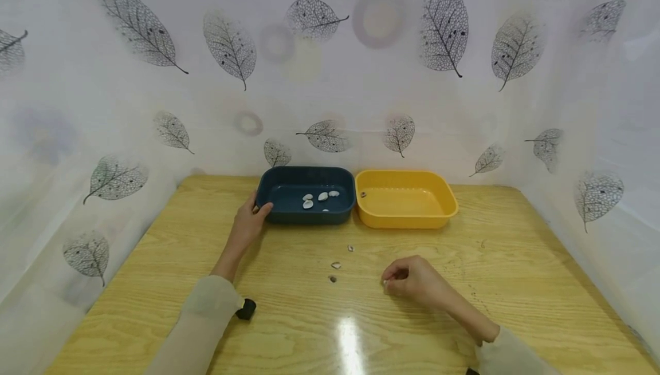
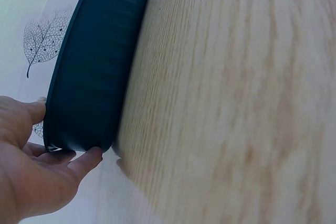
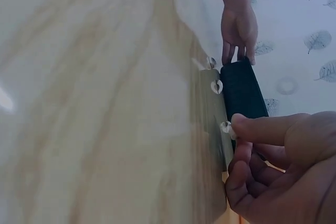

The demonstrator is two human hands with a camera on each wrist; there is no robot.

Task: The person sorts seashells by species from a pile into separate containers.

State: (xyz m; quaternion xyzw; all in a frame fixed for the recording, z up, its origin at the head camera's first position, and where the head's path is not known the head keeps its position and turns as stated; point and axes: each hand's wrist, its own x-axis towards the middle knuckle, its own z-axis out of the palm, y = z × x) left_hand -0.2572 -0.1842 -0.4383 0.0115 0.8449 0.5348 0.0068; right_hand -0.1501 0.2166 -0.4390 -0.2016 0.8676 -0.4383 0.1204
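My left hand (image 1: 247, 227) grips the left end of a dark blue tray (image 1: 309, 217), with the thumb at its rim; the left wrist view shows the hand (image 2: 47, 171) holding the tray's end (image 2: 97, 66). Several white shells (image 1: 307, 204) lie inside. Over the table, to the right, my right hand (image 1: 420, 283) pinches a small whitish shell (image 1: 385, 282) between thumb and fingers, mostly covered by the fingertips. Left of that hand, three small shells lie on the wood: one (image 1: 350, 248) nearer the trays, another (image 1: 336, 265) in the middle, and a darker one (image 1: 332, 279).
A yellow tray (image 1: 407, 222) stands against the blue tray's right side, with one small dark shell (image 1: 363, 194) inside. Behind both trays hangs a pale curtain (image 1: 330, 94) with leaf prints. The wooden table (image 1: 289, 329) reaches under both arms.
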